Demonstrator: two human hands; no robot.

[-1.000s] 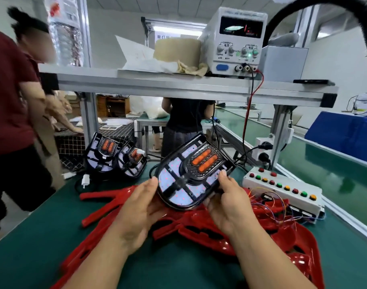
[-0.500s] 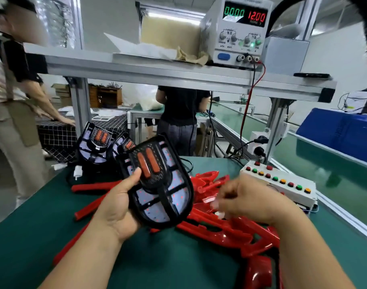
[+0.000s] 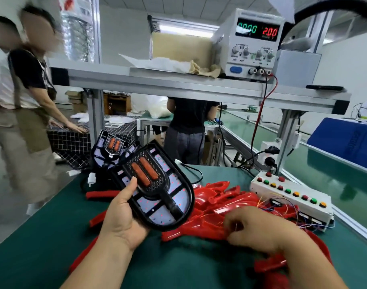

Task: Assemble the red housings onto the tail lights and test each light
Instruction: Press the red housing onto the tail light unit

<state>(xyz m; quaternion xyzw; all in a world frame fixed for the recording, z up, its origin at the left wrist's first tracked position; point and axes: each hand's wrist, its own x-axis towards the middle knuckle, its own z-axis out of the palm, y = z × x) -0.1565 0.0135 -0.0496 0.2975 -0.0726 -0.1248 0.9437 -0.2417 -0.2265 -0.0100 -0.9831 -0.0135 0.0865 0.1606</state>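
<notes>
Green mat (image 3: 42,247), tail light (image 3: 157,190) between left fingers (image 3: 129,189), above red housings (image 3: 211,207).

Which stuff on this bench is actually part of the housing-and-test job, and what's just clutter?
Job:
- tail light held in left hand
- red housings, right hand over them
- more tail lights at the back
- button box and power supply, likely for testing

Lying about:
- cardboard box
- crumpled paper
- blue crate
</notes>
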